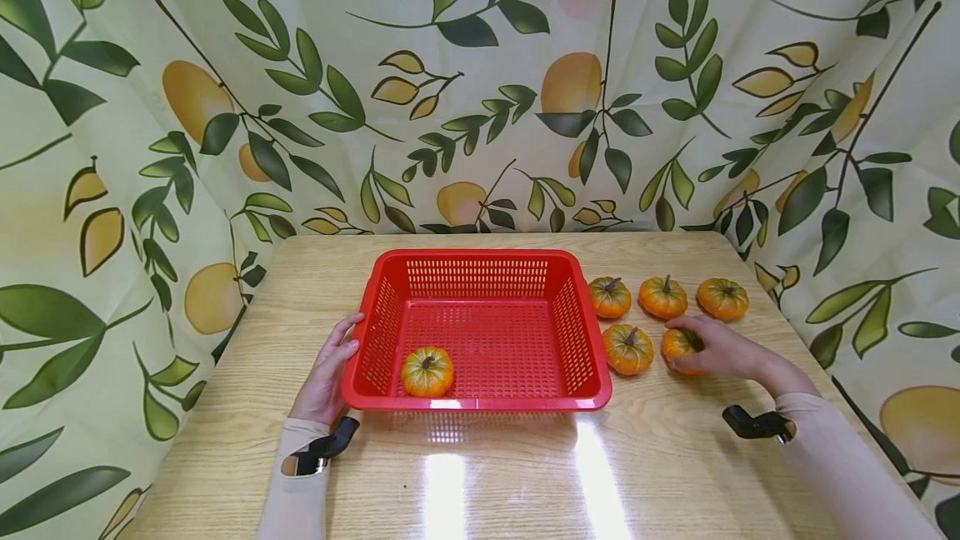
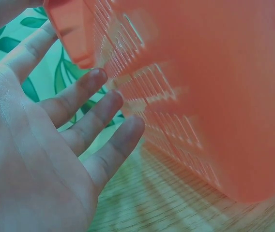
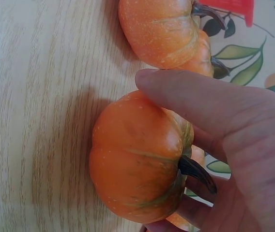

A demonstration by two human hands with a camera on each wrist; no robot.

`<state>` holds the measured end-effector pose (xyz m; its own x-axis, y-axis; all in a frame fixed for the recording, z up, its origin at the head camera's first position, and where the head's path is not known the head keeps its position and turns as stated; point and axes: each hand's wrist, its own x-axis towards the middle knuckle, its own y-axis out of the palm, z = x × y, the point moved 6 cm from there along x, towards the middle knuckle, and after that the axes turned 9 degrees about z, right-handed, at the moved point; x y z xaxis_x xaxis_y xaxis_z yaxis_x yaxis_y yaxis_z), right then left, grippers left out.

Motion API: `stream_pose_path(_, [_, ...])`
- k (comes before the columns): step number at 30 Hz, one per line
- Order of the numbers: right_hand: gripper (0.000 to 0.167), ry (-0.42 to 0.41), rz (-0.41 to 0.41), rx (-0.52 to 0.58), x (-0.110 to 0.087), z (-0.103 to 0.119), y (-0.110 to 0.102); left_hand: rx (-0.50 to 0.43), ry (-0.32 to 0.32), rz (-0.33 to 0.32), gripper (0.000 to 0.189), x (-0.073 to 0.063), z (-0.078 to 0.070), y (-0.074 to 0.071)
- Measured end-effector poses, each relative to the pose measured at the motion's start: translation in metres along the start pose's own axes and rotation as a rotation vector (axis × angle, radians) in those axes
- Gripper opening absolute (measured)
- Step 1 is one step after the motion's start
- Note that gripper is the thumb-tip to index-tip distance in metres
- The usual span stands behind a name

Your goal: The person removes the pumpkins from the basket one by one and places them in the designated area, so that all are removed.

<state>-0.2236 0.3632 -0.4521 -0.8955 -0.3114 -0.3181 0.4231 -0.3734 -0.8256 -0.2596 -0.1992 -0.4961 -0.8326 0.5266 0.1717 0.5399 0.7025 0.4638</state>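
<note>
A red plastic basket [image 1: 480,403] stands on the table, with one small orange pumpkin [image 1: 427,372] inside, front left. My left hand [image 1: 326,373] is at the basket's left rim; in the left wrist view, the fairly straight fingers [image 2: 111,145] lie along its slotted outer wall. To the right of the basket, my right hand [image 1: 723,348] grips another small pumpkin [image 3: 137,159] on the table. The thumb is on one side of it and the fingers reach round the other, partly hidden. Its dark stem points toward the palm.
More small pumpkins stand right of the basket: one [image 1: 628,349] beside the gripped one, and a back row with a left [image 1: 610,298], a middle [image 1: 663,297] and a right one [image 1: 722,299]. A leaf-patterned curtain [image 1: 480,148] borders the wooden table [image 1: 517,482].
</note>
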Motion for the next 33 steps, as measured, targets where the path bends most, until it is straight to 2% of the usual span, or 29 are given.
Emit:
stream_pose_path(13, [0.063,0.043,-0.026,0.070,-0.008,0.007,-0.017,0.009,-0.006,0.001,0.039,0.000,-0.001,0.000])
stream_pose_path(27, [0.059,-0.004,-0.169,0.124,-0.007,0.037,-0.051,-0.013,0.001,0.003,0.039,-0.001,0.000,0.002])
stream_pose_path(33, [0.062,-0.017,-0.219,0.148,-0.003,0.048,-0.062,-0.016,0.002,0.006,0.039,-0.001,-0.001,0.002])
